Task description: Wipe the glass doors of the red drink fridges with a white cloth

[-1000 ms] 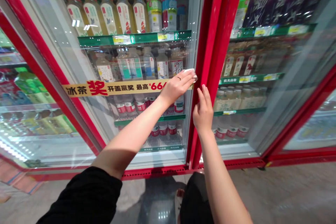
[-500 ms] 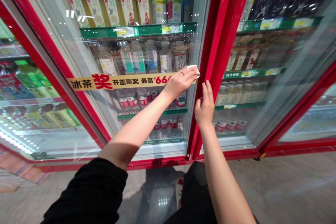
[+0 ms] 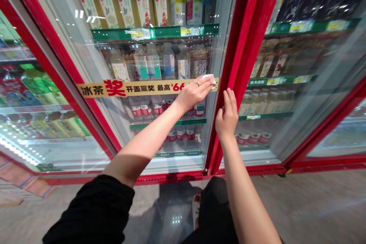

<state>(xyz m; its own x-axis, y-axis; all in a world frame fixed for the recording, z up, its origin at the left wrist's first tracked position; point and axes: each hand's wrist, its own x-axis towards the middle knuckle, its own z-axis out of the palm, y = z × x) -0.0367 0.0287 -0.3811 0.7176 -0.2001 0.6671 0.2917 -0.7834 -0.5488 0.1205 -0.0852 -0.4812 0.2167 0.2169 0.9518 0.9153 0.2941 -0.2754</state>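
Note:
My left hand (image 3: 196, 93) presses a crumpled white cloth or tissue (image 3: 210, 80) against the glass of a red-framed cooler door. The cloth lies over the right part of a yellow sticker strip (image 3: 143, 88) that runs across the glass. Part of the strip's red lettering is covered by my fingers. On the red door frame (image 3: 232, 61), just right of the glass, my right hand (image 3: 227, 118) rests with its fingers stretched upward and nothing in it. Behind the glass stand rows of drink bottles (image 3: 143, 4).
A second cooler door (image 3: 271, 114) with more bottles is on the right, and another bottle display (image 3: 42, 103) on the left. Flat pinkish boxes (image 3: 25, 177) lie on the grey floor (image 3: 323, 206) at lower left. My shoe (image 3: 196, 209) shows near the cooler base.
My left hand and the cloth have slid slightly left along the strip, baring more of its right end. My right hand stays on the frame. The whole view has shifted a little.

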